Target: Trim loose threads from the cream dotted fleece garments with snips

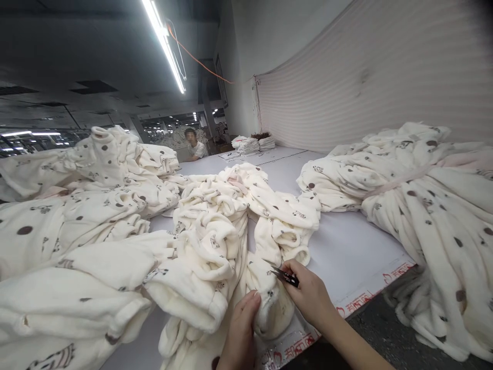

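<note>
My right hand is closed around small black thread snips, whose thin pointed blades stick out to the left over the fabric. Beneath the blades is a cream fleece garment printed with brown dots and little figures. At its near left edge my left hand pinches the fleece, thumb uppermost; its other fingers are mostly hidden. More of the same crumpled fleece lies heaped just left of the hands, with one wide cuff-like opening facing me.
Big piles of the fleece cover the left side, and a bundle tied with a pink strip hangs over the table's right edge. White stacks stand at the table's far end. A person is behind them, left.
</note>
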A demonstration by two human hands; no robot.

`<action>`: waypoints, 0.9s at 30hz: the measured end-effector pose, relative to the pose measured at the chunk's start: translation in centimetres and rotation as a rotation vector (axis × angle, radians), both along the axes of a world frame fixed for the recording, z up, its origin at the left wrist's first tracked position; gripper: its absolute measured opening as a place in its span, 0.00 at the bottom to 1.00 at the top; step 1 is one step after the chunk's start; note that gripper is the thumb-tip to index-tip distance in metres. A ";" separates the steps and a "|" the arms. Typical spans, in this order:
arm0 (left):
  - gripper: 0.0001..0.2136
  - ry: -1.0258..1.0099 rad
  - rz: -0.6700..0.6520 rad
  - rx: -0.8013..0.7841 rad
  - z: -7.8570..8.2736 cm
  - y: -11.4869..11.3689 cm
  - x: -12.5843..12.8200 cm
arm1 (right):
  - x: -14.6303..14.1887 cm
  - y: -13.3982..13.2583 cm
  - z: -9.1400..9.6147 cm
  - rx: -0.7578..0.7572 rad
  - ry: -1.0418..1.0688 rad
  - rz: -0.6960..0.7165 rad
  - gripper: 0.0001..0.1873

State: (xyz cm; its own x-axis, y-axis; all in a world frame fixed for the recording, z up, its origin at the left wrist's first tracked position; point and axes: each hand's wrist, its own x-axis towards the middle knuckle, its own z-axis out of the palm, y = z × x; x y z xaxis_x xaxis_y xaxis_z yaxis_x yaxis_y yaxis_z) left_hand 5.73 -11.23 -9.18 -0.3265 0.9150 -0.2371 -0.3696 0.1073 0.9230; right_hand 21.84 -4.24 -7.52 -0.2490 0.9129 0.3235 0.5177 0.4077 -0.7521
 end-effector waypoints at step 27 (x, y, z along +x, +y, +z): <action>0.20 0.429 -0.027 0.112 3.4 2.9 -2.4 | -1.6 -0.1 -4.9 -0.450 0.702 0.188 0.12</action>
State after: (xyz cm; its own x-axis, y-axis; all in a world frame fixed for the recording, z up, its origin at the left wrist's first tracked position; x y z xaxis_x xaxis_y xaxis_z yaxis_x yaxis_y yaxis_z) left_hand 3.36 -8.37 -5.78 -0.3494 0.9369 0.0159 0.0508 0.0020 0.9987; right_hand 20.28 -4.30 -12.41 -0.2868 0.9550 0.0760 -0.1755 0.0256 -0.9841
